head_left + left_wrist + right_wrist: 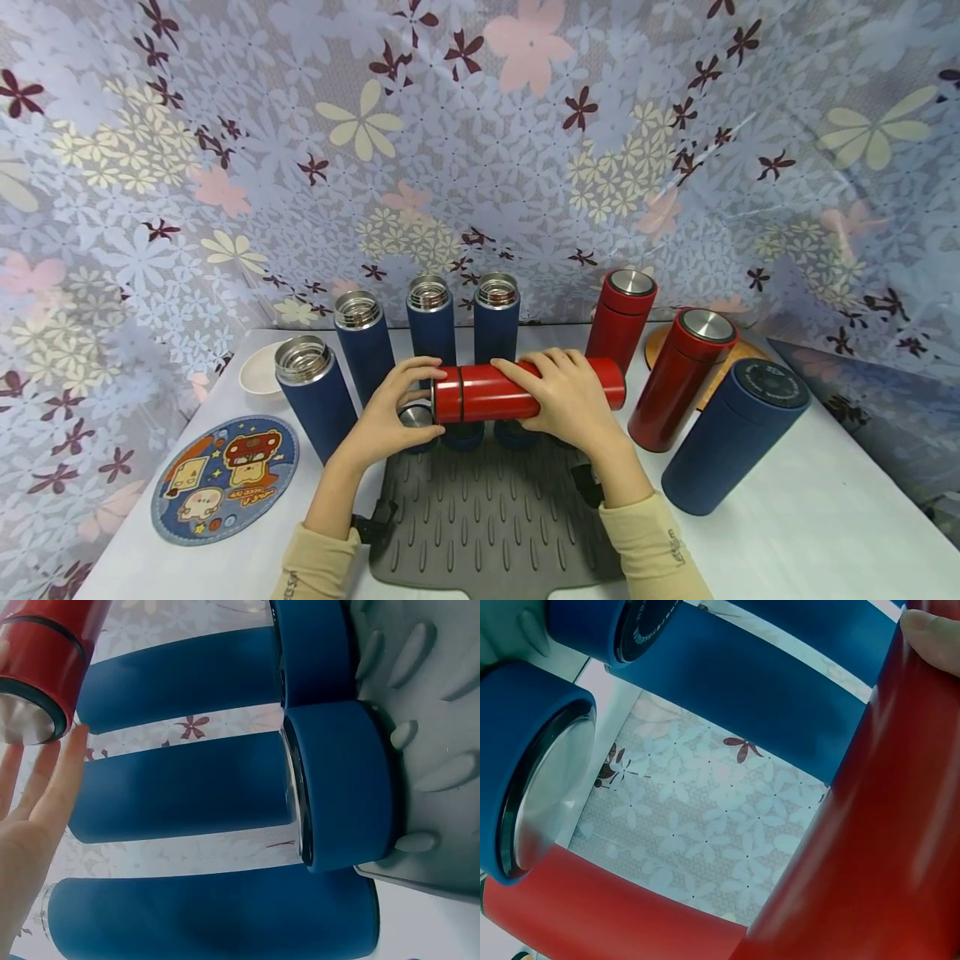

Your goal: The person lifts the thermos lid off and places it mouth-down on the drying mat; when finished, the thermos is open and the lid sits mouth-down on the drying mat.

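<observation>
A red thermos (pixel 483 393) lies level in the air, held across both hands. My left hand (pixel 392 410) grips its lid end (pixel 448 397), fingers above and thumb below in the head view. Around the body, my right hand (pixel 572 407) curls its fingers. The left wrist view shows the lid's silver top (pixel 26 720) and the left fingers beside it. Under the thermos, several blue lids, one with a silver top (pixel 416 417), stand along the far edge of a dark grey mat (pixel 487 517); the thermos partly hides them.
Several lidless blue thermoses, one at the left (pixel 318 404), stand behind the mat. At right are two upright red thermoses (pixel 678 383) and a capped blue thermos (pixel 727 442). A round cartoon mat (pixel 225 481), a white dish (pixel 258 371) and a wooden disc (pixel 660 346) lie at the sides.
</observation>
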The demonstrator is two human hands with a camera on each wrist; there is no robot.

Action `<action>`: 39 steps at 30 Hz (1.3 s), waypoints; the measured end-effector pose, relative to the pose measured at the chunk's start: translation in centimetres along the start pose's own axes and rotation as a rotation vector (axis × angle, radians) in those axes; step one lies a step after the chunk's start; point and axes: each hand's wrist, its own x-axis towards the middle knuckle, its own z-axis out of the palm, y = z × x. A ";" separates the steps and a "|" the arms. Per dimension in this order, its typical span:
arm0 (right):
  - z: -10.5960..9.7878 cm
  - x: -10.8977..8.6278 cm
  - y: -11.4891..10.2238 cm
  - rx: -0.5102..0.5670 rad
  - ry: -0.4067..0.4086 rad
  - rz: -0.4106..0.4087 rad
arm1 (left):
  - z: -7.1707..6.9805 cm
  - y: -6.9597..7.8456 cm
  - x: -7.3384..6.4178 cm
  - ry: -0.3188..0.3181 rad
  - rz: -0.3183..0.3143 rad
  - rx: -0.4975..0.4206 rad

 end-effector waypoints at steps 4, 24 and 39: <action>0.0 0.0 0.0 -0.005 -0.008 -0.002 | 0.0 0.1 0.0 0.015 -0.022 -0.016; -0.4 0.1 -0.3 0.010 0.009 -0.001 | -0.3 0.4 0.1 0.005 -0.303 -0.028; -0.3 0.0 -0.2 -0.002 0.014 -0.008 | -0.1 0.6 0.0 -0.006 -0.069 -0.045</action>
